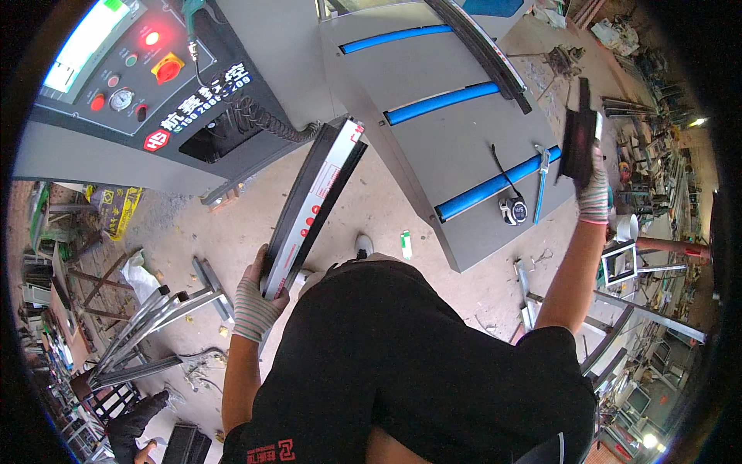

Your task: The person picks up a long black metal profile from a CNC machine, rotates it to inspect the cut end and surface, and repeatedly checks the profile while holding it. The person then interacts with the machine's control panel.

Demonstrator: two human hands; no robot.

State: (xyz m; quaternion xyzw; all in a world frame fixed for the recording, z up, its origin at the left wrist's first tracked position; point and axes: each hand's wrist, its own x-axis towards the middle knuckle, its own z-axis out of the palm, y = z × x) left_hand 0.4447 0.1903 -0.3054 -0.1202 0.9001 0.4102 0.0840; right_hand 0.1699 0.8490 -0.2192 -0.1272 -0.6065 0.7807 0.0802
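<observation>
Our left hand (259, 304) is curled round the near end of a long profile (311, 205) with a white labelled face, its far end slanting up to the right, while our right hand (593, 192) is closed on a short dark profile piece (578, 143) beside the right edge of the grey desk (464, 147). We seem to be mid-handling, one piece per hand; the next move probably calls for a firm grip and a clear path for the long one's free end. On the desk, a tape measure (512, 210) and a slim blue tool (541, 185) could get in the way. Farther off stand a coiled hose (270, 124) and control panel (108, 89); metal frames (158, 329) crowd the left floor.
</observation>
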